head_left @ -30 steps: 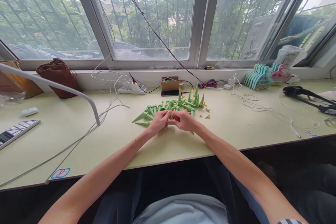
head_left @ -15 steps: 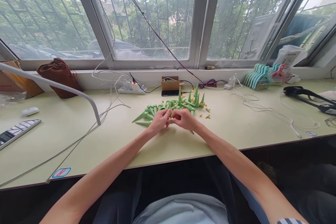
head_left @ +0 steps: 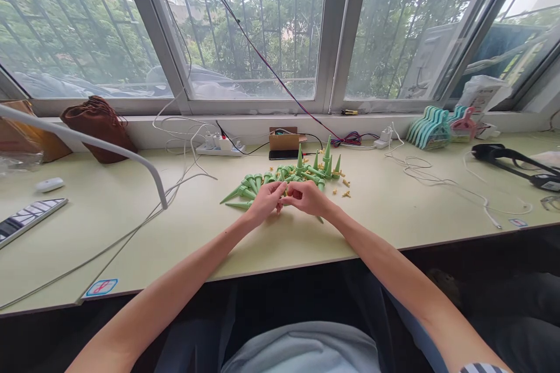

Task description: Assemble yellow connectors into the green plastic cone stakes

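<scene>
My left hand point(head_left: 266, 199) and my right hand point(head_left: 307, 198) meet at the near side of a pile of green plastic spikes point(head_left: 249, 183). Both hands are closed, thumbs and fingertips pinched close together. A bit of yellow shows between them, but the fingers hide most of what they hold. Some spikes lie on their sides, pointing left; several others stand upright, such as the tall spike point(head_left: 327, 154) at the back right. Small yellow fittings point(head_left: 346, 193) lie scattered right of the pile. One green tip point(head_left: 321, 220) pokes out below my right hand.
Behind the pile are a small cardboard box point(head_left: 283, 140) and a dark phone point(head_left: 286, 155). A power strip point(head_left: 221, 150) with white cables stands left of them. Teal hangers point(head_left: 431, 128) and black headgear point(head_left: 516, 166) sit at right. A grey curved arm point(head_left: 149, 166) juts in from the left.
</scene>
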`<state>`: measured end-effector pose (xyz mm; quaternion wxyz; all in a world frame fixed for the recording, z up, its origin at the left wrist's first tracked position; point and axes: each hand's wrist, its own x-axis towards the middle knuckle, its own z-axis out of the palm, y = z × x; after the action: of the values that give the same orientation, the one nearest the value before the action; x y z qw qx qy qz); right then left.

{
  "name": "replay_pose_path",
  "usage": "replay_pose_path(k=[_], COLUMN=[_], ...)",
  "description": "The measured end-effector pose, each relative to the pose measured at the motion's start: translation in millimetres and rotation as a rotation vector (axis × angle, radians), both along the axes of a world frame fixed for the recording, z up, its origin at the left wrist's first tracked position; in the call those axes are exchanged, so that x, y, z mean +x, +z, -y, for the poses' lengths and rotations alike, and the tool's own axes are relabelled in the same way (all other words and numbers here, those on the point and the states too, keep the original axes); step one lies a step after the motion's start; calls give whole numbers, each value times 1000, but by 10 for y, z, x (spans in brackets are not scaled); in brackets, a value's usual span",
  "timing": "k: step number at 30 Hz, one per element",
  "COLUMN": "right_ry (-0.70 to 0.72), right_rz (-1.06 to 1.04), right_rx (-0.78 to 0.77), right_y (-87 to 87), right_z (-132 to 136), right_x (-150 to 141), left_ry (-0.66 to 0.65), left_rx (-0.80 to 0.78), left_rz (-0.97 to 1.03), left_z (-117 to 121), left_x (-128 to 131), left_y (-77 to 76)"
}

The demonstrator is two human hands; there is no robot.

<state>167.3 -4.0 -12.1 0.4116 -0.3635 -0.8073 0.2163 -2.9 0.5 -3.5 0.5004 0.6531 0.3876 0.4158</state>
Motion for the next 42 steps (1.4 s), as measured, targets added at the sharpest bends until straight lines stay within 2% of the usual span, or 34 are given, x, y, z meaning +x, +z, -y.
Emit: replay_pose_path(k=[5,9,12,15,20,26,34,42], right_ry=[13,-20,-122,-290,-518,-604,-675,-710], right_rz=[-4,26,41,62,128,385,634,713], right_rx=[-13,46,129,191,187,-31,-384,-501], right_y=[19,73,131,190,268,271,257,259], right_z=[-8,-27,-71,-131,-206,-252,-251,-226], right_x=[23,93,211,377,663,872,918,892], left_ry=[33,75,85,87,88,90,111,129], left_rx=[-6,85,232,389,532,530,540,574], left_rz=[15,-46,-160,-276,-384,-442,-461,-491], left_z=[8,18,33,48,49,37,15,-4], left_x=[20,26,29,38,48,40,35,35], left_y=[11,1,-14,-29,-49,-75,-96,-104])
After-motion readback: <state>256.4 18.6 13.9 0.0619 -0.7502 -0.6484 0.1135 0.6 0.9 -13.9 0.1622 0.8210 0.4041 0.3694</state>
